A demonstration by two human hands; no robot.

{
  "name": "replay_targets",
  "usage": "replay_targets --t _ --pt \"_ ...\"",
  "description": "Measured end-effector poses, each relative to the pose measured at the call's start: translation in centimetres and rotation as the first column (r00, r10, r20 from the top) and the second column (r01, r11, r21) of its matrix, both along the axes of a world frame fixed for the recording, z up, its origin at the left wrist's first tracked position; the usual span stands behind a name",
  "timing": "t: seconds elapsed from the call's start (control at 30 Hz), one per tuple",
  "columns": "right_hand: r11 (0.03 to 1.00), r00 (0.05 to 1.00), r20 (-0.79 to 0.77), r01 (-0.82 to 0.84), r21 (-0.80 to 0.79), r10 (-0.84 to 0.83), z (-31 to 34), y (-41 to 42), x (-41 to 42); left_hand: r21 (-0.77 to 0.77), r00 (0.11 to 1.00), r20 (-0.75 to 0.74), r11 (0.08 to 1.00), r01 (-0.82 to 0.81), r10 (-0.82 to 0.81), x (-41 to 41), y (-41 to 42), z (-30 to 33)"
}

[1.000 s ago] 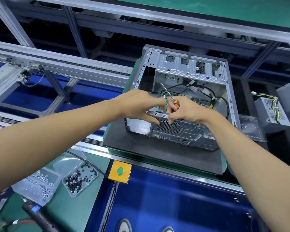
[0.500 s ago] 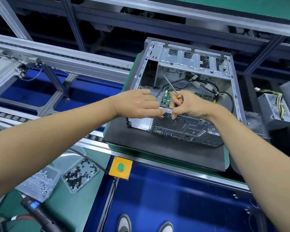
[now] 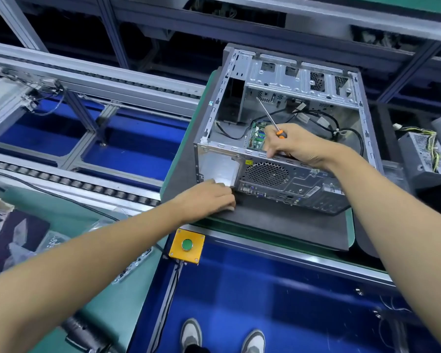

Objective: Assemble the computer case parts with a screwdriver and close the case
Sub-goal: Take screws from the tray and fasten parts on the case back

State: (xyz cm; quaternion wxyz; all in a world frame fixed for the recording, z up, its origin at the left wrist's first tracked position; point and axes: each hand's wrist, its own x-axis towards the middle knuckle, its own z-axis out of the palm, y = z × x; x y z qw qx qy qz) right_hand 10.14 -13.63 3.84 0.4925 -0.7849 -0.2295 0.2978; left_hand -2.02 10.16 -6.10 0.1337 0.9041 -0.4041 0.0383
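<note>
The computer case point(image 3: 285, 138) lies on its side with its open face up, on a dark foam mat point(image 3: 278, 225) over the green worktop point(image 3: 350, 225). It is bare grey sheet steel, boxy, with stamped slots and a round perforated fan grille just below the right hand's fingers point(image 3: 271, 152). The right hand point(image 3: 298, 146) rests on the top rear edge, fingers curled round an orange-collared screwdriver point(image 3: 270, 118) whose thin shaft points into the case. The left hand point(image 3: 209, 200) sits at the lower rear corner, fingers bent against the mat; whether they hold anything cannot be told.
</note>
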Motion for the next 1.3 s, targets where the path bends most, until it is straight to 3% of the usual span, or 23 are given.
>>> replay_targets --t 0.1,0.2,0.57,0.83,1.0,1.3 --pt "0.999 1.000 0.004 0.026 -0.024 -0.026 0.0 0.0 0.1 -0.147 0.962 -0.216 0.968 -0.204 0.169 0.2 0.1 -1.8" --pt "0.997 0.998 0.014 0.054 -0.055 -0.053 0.2 0.1 0.0 -0.211 0.937 -0.298 0.945 -0.248 0.180 0.7 0.5 -2.6" --pt "0.997 0.998 0.054 0.045 -0.069 -0.041 0.1 -0.4 0.2 -0.271 0.944 -0.256 0.922 -0.277 0.209 1.0 0.8 -4.2" --pt "0.998 0.997 0.034 0.069 0.005 -0.069 0.6 -0.6 -0.2 -0.466 0.957 -0.129 0.837 -0.288 0.258 0.5 0.6 -4.2" --pt "0.998 0.997 0.031 0.065 -0.009 -0.065 1.1 -0.4 -0.7 -0.640 0.945 -0.100 0.707 -0.300 0.311 -0.3 -0.4 -3.0" --pt "0.998 0.998 0.033 0.059 0.000 -0.059 0.8 -0.5 -0.5 -0.901 0.880 -0.182 0.285 -0.328 0.438 -0.9 -4.5 2.1"
